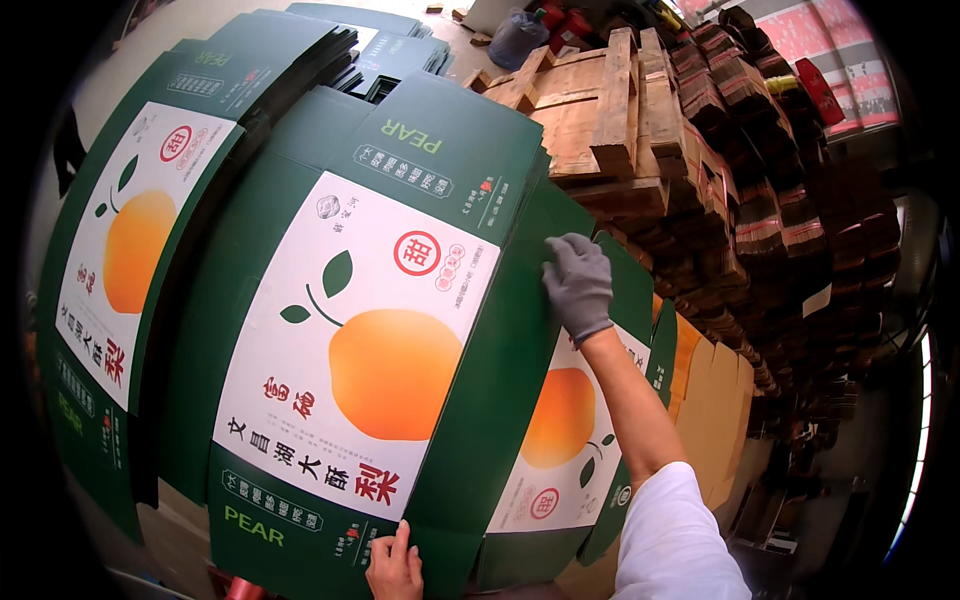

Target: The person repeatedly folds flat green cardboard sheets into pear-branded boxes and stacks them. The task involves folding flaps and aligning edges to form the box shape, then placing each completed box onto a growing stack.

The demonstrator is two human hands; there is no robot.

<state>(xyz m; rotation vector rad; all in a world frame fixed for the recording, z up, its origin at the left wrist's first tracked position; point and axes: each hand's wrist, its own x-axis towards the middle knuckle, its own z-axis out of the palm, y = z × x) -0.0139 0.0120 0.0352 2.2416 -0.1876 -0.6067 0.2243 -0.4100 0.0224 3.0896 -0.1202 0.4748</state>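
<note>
A large flat printed carton sheet (pixel 270 330), green with a white panel and a yellow pear picture, lies on top of a stack of similar sheets. At its near edge my bare left hand (pixel 395 565) rests, index finger stretched over the green card and the hand partly cut off by the frame. My right hand (pixel 578 285), in a grey glove, reaches across to the far right side of the sheet. Its fingers are curled at the green card there; the fingertips are partly hidden. A second pear panel (pixel 560 415) shows beneath my right forearm.
Another stack of green pear cartons (pixel 135 250) stands on the left, with more green sheets (pixel 395 55) behind. A wooden pallet (pixel 590 100) leans at the back. Tall piles of bundled brown cardboard (pixel 760 150) fill the right side, and plain tan cardboard (pixel 712 400) lies beside the stack.
</note>
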